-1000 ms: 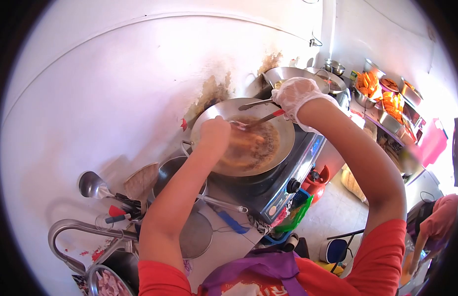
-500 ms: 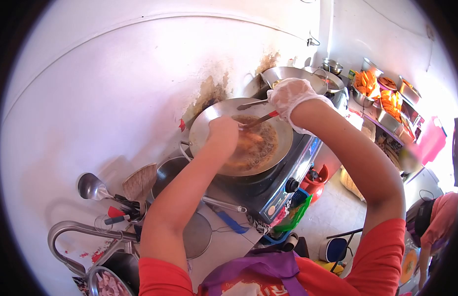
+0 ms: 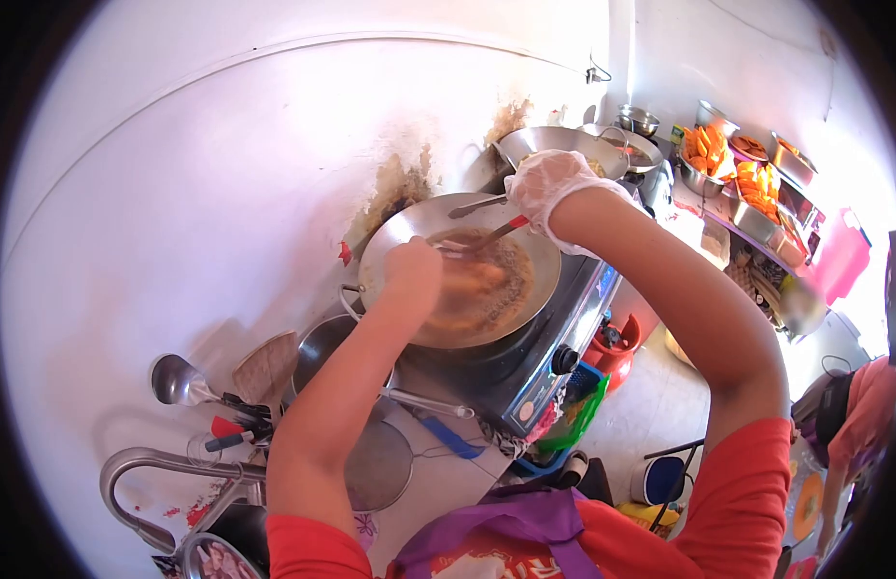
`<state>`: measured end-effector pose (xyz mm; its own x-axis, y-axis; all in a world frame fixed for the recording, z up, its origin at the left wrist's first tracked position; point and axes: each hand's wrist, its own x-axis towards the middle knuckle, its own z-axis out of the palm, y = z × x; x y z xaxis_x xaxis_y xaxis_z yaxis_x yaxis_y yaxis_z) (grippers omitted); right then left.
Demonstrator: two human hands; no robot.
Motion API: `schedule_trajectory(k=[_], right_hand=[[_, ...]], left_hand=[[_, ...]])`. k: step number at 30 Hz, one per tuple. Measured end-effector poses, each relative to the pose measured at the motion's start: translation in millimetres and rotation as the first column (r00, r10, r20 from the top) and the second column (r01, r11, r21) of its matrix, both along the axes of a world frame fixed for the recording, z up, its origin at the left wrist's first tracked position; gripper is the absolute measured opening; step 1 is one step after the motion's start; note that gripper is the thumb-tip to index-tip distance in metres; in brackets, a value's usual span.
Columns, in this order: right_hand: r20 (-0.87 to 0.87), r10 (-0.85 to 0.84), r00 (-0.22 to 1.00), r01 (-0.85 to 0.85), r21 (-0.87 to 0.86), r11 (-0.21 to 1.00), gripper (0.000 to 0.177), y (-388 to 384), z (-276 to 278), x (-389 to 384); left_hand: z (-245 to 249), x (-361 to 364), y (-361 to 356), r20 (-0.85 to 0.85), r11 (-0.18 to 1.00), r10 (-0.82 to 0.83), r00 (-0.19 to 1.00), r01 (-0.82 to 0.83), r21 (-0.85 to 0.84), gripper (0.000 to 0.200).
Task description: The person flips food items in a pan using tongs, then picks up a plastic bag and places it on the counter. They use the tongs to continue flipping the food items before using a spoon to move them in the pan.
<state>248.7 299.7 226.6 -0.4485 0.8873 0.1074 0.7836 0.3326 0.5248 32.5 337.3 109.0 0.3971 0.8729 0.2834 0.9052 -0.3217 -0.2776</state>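
My left hand [image 3: 413, 277], bare, is over the left side of a wide metal wok [image 3: 388, 220]. Its fingers look curled down and are partly hidden and blurred, so what they hold does not show. In the wok, dark oil [image 3: 509, 280] bubbles around orange-brown pieces [image 3: 477, 280]. My right hand [image 3: 552, 188], in a clear plastic glove, is closed on metal tongs [image 3: 491, 234] with a red grip, above the wok's far right side. The tongs' two arms are spread, and the lower one reaches close to my left fingers.
The wok sits on a gas stove [image 3: 525, 386]. More woks [image 3: 525, 145] stand behind. At left are a ladle [image 3: 176, 378], a faucet [image 3: 129, 458] and a strainer [image 3: 378, 468]. Bowls of orange pieces [image 3: 707, 154] line the right shelf. Another person [image 3: 868, 410] is at lower right.
My left hand has shifted left and slightly down over the wok. The tongs' lower arm remains near it in my right hand. The whole view has shifted a little.
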Motion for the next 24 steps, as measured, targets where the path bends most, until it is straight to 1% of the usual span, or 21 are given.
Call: schedule_trajectory(k=[1,4,7,10,13,16,19,22,24], right_hand=[[0.013,-0.023,1.000,0.024,-0.033,0.999,0.021,-0.9,3.4,-2.0],[0.011,-0.020,1.000,0.020,-0.015,1.000,0.023,-10.3,14.4,-4.4],[0.022,-0.035,0.999,0.035,-0.004,0.999,0.022,-2.2,8.6,-0.2],[0.035,-0.040,0.999,0.041,-0.053,0.998,0.019,-4.9,13.0,-6.4],[0.058,0.041,0.998,-0.040,-0.017,0.999,0.019,7.5,-0.7,-7.5],[0.020,0.019,1.000,-0.018,-0.013,1.000,0.018,12.5,-6.5,-8.8],[-0.015,0.044,0.999,-0.043,0.024,0.999,0.022,8.8,-9.4,-5.1],[-0.080,0.046,0.996,-0.049,-0.030,0.998,0.024,3.4,-1.7,-5.4],[-0.007,0.016,1.000,-0.017,-0.070,0.997,0.025,6.6,-4.0,-9.9]], left_hand=[[-0.4,-2.4,-0.6,0.002,1.000,-0.015,1.000,0.015,0.016,0.015],[1.6,-6.7,-2.4,-0.014,0.998,-0.038,0.999,0.039,0.049,0.015],[2.0,-10.9,-4.1,-0.026,0.997,-0.039,0.999,0.041,0.060,0.014],[2.1,-13.1,-4.7,-0.039,0.999,-0.030,0.999,0.032,0.044,0.015],[3.2,-12.2,-6.9,-0.054,0.999,-0.024,0.998,0.026,0.036,0.015],[-2.8,-16.1,-2.4,-0.067,0.998,-0.015,0.998,0.019,0.059,0.015],[-1.8,-20.4,-2.4,-0.055,0.998,-0.007,0.998,0.011,0.061,0.015],[0.4,-23.8,-3.4,-0.050,0.998,-0.003,0.999,0.006,0.056,0.014],[-1.3,-23.5,-4.5,-0.053,0.998,0.000,0.999,0.003,0.061,0.013]])
